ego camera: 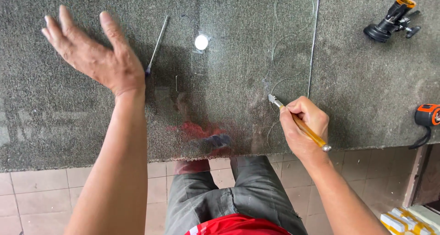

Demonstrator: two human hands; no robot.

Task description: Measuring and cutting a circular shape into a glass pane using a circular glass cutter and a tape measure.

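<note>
My right hand (303, 125) grips a yellow-handled glass cutter (300, 123), its metal tip touching the clear glass sheet (238, 56) on the grey carpeted table (366, 88), while my left hand (94, 54) hovers open, fingers spread, beside a thin metal rod (156, 45) lying on the glass.

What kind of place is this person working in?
Probably a glass-cutting workshop. A sheet of glass with scored curves lies on a carpet-covered bench, the right hand holds a glass cutter, and a tape measure sits at the bench's edge.
</note>
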